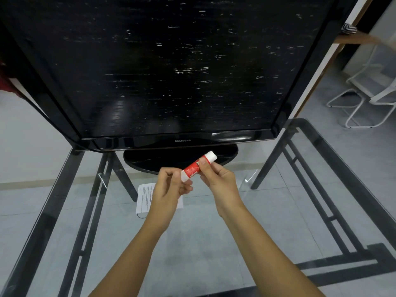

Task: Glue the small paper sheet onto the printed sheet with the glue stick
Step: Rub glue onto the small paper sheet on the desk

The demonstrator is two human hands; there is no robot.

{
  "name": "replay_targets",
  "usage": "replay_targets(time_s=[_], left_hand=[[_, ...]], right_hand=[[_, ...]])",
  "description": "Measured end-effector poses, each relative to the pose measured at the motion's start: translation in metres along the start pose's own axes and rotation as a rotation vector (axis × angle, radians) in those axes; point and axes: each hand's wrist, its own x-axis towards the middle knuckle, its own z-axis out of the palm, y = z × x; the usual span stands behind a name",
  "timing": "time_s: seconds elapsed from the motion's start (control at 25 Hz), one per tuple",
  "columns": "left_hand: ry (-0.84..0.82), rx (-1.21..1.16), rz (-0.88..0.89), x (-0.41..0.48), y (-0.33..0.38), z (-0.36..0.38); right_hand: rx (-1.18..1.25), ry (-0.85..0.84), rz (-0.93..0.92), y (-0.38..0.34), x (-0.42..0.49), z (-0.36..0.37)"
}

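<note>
A red and white glue stick [196, 167] is held slanted above the glass table, white cap pointing up to the right. My right hand [216, 179] grips its middle. My left hand [171, 185] pinches its lower white end. Below my left hand lies a white printed sheet [144, 198] on the glass, mostly hidden by the hand and wrist. I cannot make out a separate small paper sheet.
A large black monitor [162, 67] on a round base [150, 161] stands right behind my hands. The glass table [214, 243] has a dark metal frame beneath. White chair frames [360, 103] stand on the floor at the right.
</note>
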Motion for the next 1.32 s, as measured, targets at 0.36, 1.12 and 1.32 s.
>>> replay_targets(time_s=[0.36, 1.12, 1.32], left_hand=[[0.09, 0.671, 0.568, -0.001, -0.011, -0.009], [0.037, -0.102, -0.165, 0.006, 0.005, -0.005], [0.082, 0.016, -0.007, 0.005, 0.01, -0.004]], right_hand=[[-0.056, 0.001, -0.012, -0.002, -0.002, 0.005], [-0.079, -0.03, -0.026, -0.009, 0.007, 0.001], [-0.057, -0.049, -0.029, -0.009, 0.008, 0.001]])
